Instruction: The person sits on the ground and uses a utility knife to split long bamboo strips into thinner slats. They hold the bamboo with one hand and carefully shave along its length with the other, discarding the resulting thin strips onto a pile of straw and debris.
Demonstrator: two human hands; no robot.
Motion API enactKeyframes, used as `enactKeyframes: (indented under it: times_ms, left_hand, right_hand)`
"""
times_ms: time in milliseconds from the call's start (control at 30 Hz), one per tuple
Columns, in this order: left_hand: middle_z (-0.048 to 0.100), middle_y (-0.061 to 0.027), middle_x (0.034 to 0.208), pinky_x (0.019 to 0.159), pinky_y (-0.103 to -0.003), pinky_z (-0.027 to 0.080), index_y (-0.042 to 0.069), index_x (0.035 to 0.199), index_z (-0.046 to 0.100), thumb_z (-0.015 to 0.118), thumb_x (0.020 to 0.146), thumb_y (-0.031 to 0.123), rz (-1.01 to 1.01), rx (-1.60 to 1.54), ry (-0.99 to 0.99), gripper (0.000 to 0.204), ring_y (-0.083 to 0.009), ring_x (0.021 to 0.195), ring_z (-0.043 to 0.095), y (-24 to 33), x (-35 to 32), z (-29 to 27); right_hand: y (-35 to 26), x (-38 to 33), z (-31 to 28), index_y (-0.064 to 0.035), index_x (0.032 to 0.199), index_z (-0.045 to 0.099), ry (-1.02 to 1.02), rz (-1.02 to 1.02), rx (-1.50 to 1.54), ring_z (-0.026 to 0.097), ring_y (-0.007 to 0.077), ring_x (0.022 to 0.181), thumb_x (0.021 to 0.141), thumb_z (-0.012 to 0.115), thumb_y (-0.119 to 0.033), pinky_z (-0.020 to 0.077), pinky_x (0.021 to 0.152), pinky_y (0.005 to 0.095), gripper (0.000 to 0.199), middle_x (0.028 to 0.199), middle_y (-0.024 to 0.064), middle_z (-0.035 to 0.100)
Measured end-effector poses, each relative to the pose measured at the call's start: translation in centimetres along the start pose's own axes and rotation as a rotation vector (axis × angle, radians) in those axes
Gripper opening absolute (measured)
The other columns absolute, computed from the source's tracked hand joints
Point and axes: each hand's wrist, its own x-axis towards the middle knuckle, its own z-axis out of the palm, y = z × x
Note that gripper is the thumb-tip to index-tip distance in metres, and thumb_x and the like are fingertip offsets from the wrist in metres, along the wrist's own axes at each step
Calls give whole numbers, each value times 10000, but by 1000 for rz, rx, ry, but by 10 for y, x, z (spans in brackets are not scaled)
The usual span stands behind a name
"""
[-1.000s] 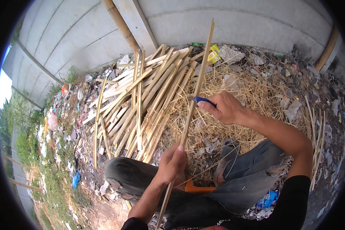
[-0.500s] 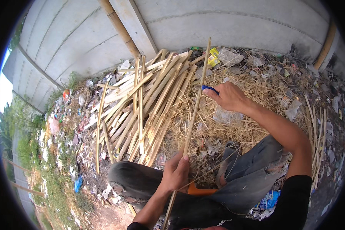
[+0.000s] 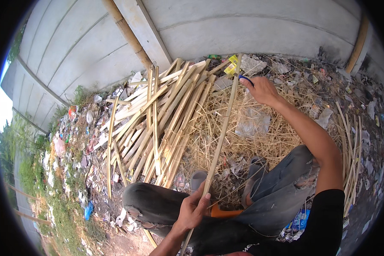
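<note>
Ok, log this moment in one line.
left hand: holds long strip | right hand: holds blue-handled tool near strip's far end | stick pile: on ground, left

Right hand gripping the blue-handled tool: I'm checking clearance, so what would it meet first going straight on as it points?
Probably the long pale wooden strip, at the tip of the blue-handled tool; the crumpled yellow wrapper looks next, though depth is unclear.

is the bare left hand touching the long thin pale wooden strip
Touching. The head view shows the bare left hand closed around the long, thin, pale wooden strip, which comes out above and below the grip.
</note>
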Motion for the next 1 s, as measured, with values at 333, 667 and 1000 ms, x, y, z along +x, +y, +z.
enactKeyframes:
  times_ms: [333, 667, 1000]
  left_hand:
    - [676, -152, 1291, 1021, -299, 466, -45, 1522, 424, 590, 1053, 169, 151, 112, -162, 542, -167, 1181, 622, -77, -68, -20]
    - [631, -188, 1370, 1058, -316, 445, -88, 1492, 433, 659, 1013, 188, 130, 71, 83, 598, -165, 1251, 556, -23, -12, -18]
    - [603, -199, 1414, 1101, -338, 406, -86, 1477, 457, 665, 1005, 179, 176, 108, 67, 580, -192, 1312, 527, -15, 24, -19]
  right_hand:
    - [175, 33, -65, 67, 872, 720, 124, 656, -22, 689, 427, 808, 1031, 353, -663, 518, 795, 544, 832, 803, 267, 697]
    - [19, -7, -78, -5, 1175, 660, 159, 15, 227, 626, 310, 768, 1065, 493, -509, 486, 765, 448, 542, 817, 159, 665]
    - [-63, -42, -46, 3, 1036, 656, -123, -174, 389, 477, 153, 612, 1075, 545, -359, 410, 590, 370, 380, 676, 78, 558]
